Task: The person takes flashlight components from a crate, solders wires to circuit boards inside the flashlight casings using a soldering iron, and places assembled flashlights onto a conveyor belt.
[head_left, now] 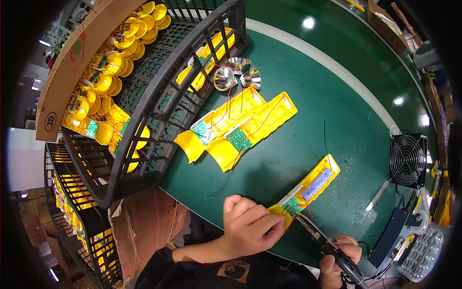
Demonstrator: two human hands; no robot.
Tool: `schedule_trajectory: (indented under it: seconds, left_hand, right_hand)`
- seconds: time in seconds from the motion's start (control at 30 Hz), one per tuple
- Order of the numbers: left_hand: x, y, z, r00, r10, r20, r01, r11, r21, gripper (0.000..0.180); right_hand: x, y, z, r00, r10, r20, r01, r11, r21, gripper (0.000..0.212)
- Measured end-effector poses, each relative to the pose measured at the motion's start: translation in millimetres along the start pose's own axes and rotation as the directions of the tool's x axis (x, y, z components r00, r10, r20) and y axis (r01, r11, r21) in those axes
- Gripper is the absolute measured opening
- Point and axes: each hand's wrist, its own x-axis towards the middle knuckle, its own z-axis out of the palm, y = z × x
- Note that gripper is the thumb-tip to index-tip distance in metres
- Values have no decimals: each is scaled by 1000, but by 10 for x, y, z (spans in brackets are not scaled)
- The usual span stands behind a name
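My right hand is closed around the dark handle of a soldering iron. Its metal tip reaches the green circuit board in a yellow plastic housing half. A bluish-purple battery lies in the same housing, beyond the board. My left hand is pinched at the near end of this housing, beside the board; what its fingertips hold is too small to make out. Thin red and black wires run around the board. Farther off to the left lie two more yellow housing halves with boards and loose wires.
Shiny reflector cups stand beyond the housings. A black plastic crate of yellow parts rises at the left, with another crate lower down. On the right are a black fan, a dark blue box and a clear plastic tray.
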Motion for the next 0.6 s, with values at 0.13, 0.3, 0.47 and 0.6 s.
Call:
schedule_trajectory:
  seconds: [0.13, 0.3, 0.47, 0.6]
  left_hand:
    - [-7, -11, 6, 1000, -1, -1, 1, 1000, -2, 16]
    - [-2, -9, 5, 1000, 5, 1, -5, 1000, -6, 16]
    - [8, -1, 7, 1000, -1, -3, 1, 1000, -8, 16]
    - [-2, -18, 21, 1000, 8, -6, -8, 1000, -12, 17]
  right_hand:
    - [-9, 6, -4, 1000, -6, -26, 6, 1000, 9, 42]
    - [-20, 7, -13, 999, -15, -30, 14, 1000, -23, 42]
    - [-16, 21, -19, 1000, -15, -7, 15, 1000, -3, 42]
    - [-33, 13, -18, 999, -23, -29, 23, 1000, 7, 41]
